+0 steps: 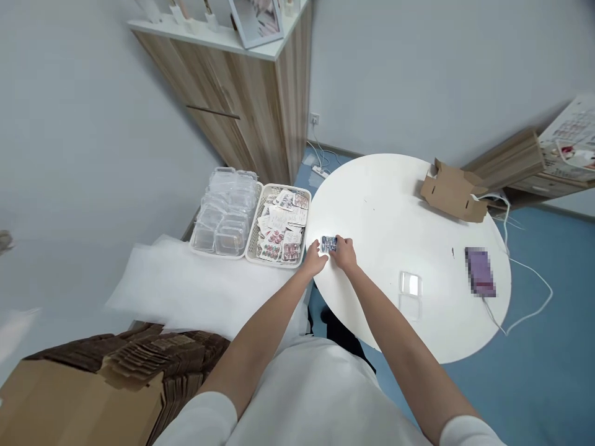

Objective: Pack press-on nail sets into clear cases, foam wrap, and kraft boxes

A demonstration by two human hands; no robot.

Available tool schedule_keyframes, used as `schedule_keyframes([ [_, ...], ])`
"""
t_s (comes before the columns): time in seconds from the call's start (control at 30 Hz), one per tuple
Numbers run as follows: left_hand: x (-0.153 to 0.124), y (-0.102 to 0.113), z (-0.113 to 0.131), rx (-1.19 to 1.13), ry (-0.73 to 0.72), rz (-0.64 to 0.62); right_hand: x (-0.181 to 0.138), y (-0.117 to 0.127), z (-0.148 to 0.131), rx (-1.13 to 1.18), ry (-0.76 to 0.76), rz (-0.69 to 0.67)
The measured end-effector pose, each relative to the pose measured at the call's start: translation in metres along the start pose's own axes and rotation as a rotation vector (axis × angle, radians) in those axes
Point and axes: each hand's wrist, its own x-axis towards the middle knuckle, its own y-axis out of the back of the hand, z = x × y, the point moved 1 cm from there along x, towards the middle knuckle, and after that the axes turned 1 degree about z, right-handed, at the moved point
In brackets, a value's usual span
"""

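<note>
A small card of press-on nails (329, 243), dark blue and silvery, is just over the near left edge of the round white table (385, 204). My right hand (345, 253) grips it by the right side between thumb and fingers. To the left of the card is my left hand (315, 261), thumb and fingers apart, with nothing seen between them. Left of the table, a white basket (299, 263) holds many more nail cards (281, 224). An opened clear plastic case (410, 295) lies on the table, right of my right forearm.
Beside the card basket stands a tray of stacked clear cases (227, 210). On the table are an unfolded cardboard box (455, 191) and a blurred purple device (481, 272) with a white cable (534, 267). Folded cartons (93, 396) sit lower left, below white sheeting (186, 285).
</note>
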Motion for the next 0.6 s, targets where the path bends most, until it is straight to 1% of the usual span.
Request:
schedule_keyframes([
  [0.13,-0.001,-0.006,-0.002,-0.045,0.016,0.026,-0.001,-0.004,0.003,0.035,-0.023,0.033],
  [0.27,-0.005,-0.009,-0.003,-0.081,0.005,0.079,-0.010,-0.005,0.011,0.183,0.060,0.072],
  [0.37,-0.015,-0.011,-0.004,-0.043,-0.095,0.058,-0.027,-0.002,0.020,0.289,0.108,0.081],
  [0.43,-0.027,-0.014,-0.004,0.024,-0.184,0.034,-0.043,0.006,0.028,0.329,0.134,0.075],
  [0.53,-0.050,-0.024,-0.005,0.153,-0.317,-0.016,-0.071,0.024,0.045,0.351,0.215,0.029],
  [0.6,-0.067,-0.036,-0.004,0.226,-0.402,-0.068,-0.093,0.040,0.061,0.341,0.269,0.002],
])
